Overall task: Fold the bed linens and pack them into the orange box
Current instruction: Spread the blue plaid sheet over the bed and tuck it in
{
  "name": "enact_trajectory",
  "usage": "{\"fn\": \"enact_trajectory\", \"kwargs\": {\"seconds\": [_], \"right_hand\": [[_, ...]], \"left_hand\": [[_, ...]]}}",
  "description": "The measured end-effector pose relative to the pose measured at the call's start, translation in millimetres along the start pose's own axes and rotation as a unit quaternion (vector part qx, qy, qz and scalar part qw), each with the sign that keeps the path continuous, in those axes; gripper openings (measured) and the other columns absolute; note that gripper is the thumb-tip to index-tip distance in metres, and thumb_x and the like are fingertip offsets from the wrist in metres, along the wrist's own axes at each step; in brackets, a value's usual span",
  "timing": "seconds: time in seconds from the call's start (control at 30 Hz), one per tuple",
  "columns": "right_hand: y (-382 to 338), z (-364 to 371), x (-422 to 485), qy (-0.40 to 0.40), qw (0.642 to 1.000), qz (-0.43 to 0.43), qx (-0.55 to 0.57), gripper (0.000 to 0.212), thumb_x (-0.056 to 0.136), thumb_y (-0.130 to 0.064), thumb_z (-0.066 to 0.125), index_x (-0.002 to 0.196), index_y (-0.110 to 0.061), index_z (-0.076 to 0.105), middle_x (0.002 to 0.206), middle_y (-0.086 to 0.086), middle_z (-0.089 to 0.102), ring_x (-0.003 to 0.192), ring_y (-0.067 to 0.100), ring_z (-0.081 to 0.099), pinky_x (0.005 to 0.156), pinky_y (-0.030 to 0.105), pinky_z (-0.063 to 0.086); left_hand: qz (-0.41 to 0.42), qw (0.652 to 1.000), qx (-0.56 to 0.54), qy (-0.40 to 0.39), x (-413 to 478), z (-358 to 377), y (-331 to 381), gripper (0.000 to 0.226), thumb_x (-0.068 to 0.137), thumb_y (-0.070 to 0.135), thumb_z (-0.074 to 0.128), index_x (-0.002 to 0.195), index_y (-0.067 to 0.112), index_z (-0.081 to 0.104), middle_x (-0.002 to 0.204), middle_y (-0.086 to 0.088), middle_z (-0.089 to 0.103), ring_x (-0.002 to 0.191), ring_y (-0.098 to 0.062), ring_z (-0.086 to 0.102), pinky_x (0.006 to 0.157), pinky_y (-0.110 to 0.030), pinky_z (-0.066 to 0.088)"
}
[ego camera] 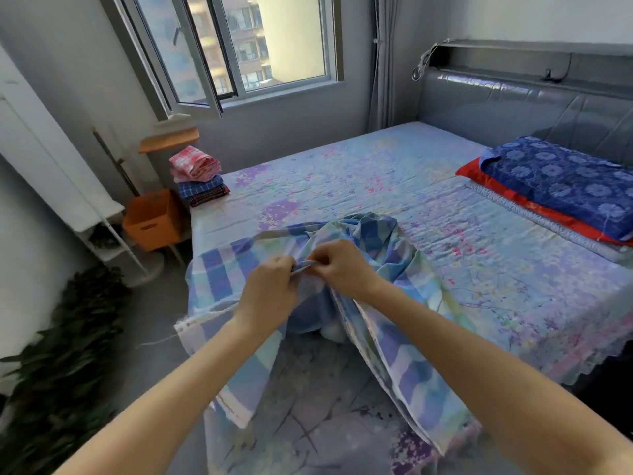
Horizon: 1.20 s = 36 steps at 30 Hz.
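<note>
While both hands, left (270, 286) and right (339, 265), pinch one sheet (394, 337) edge at the bed (445, 200) corner, the hanging rest could slide floorward, far from the box (152, 219).

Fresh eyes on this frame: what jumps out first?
Centre: the left hand and right hand pinch an edge of the blue checked sheet draped over the near corner of the bed. A stack of folded linens sits on its far left corner, the orange box low beside it.
</note>
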State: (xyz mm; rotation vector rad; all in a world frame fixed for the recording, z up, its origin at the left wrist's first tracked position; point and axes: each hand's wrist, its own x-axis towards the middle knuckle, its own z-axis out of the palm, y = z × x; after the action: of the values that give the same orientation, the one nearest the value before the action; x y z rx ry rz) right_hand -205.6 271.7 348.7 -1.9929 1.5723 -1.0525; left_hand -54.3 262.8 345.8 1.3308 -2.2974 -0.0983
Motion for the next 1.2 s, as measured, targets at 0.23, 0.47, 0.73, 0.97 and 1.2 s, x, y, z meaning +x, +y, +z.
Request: {"fn": "enact_trajectory", "kwargs": {"seconds": [0.23, 0.47, 0.73, 0.97, 1.2], "right_hand": [[60, -21, 27, 0.172, 0.984, 0.016, -0.042, 0.006, 0.079, -0.014, 0.059, 0.077, -0.008, 0.060, 0.075, 0.008, 0.061, 0.070, 0.029, 0.057, 0.056, 0.032, 0.040], [130, -21, 7, 0.241, 0.955, 0.111, -0.133, 0.031, 0.069, -0.019, 0.061, 0.099, -0.016, 0.052, 0.093, 0.002, 0.057, 0.078, 0.027, 0.058, 0.053, 0.031, 0.036], [174, -50, 2, 0.266, 0.926, 0.157, -0.217, 0.066, 0.047, 0.001, 0.079, 0.107, -0.009, 0.052, 0.105, 0.016, 0.060, 0.082, 0.037, 0.061, 0.050, 0.035, 0.049], [190, -56, 6, 0.202, 0.932, 0.203, -0.221, 0.044, 0.036, -0.003, 0.083, 0.069, -0.014, 0.056, 0.059, 0.001, 0.057, 0.048, 0.027, 0.056, 0.040, 0.022, 0.024], [157, -68, -1, 0.296, 0.936, 0.012, -0.190, 0.038, 0.061, 0.009, 0.062, 0.091, -0.015, 0.059, 0.073, 0.005, 0.058, 0.057, 0.027, 0.056, 0.039, 0.030, 0.041]], "left_hand": [[-0.098, 0.992, -0.067, 0.036, 84, 23, 43, 0.017, 0.094, 0.008, 0.047, 0.076, 0.009, 0.048, 0.084, -0.020, 0.062, 0.082, -0.034, 0.057, 0.062, -0.033, 0.028], [-0.038, 0.993, -0.010, 0.113, 159, 1, 54, 0.042, 0.091, 0.041, 0.051, 0.068, 0.006, 0.052, 0.060, -0.005, 0.054, 0.060, -0.029, 0.052, 0.053, -0.036, 0.035], [0.024, 0.975, 0.064, 0.210, 211, -56, 60, 0.038, 0.095, 0.030, 0.053, 0.063, 0.013, 0.040, 0.061, -0.005, 0.042, 0.060, -0.022, 0.041, 0.056, -0.028, 0.023], [0.060, 0.970, 0.056, 0.227, 209, -101, 42, 0.041, 0.095, 0.032, 0.049, 0.067, 0.003, 0.045, 0.064, -0.012, 0.044, 0.064, -0.025, 0.043, 0.057, -0.032, 0.022], [0.034, 0.972, 0.043, 0.230, 200, -101, 26, 0.041, 0.095, 0.030, 0.052, 0.066, 0.003, 0.045, 0.063, -0.012, 0.046, 0.064, -0.027, 0.045, 0.056, -0.032, 0.019]]}}
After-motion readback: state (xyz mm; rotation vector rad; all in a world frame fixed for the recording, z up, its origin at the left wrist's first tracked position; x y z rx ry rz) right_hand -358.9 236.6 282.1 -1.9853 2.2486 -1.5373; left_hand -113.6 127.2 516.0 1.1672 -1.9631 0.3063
